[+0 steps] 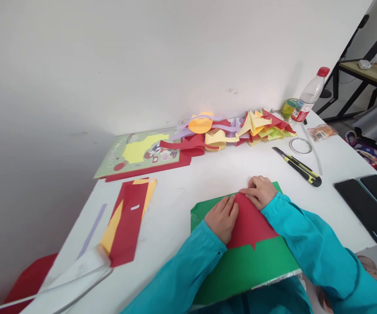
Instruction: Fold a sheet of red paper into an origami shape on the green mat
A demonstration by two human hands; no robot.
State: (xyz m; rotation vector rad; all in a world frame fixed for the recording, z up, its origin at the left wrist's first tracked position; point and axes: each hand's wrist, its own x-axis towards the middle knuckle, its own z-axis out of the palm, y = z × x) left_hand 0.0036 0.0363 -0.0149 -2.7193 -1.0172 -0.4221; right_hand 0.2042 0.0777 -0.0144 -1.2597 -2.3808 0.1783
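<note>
A folded piece of red paper (pixel 253 226) lies on a green sheet (pixel 256 268) at the table's near edge. It narrows to a point at the far end, and a small tip sticks out at its near edge. My left hand (pixel 222 216) rests at its left edge, fingers close together and pressing on it. At the pointed far end, my right hand (pixel 260 192) has its index finger and thumb on the paper. Both hands are closed on the red paper; part of its left side is hidden under my left hand.
Folded coloured paper pieces (pixel 219 135) are heaped by the wall, beside an illustrated green pad (pixel 113 152). Red strips (pixel 131 222) lie left. To the right are a utility knife (pixel 297 166), a tape roll (pixel 300 146), a plastic bottle (pixel 309 98) and a black phone (pixel 365 209).
</note>
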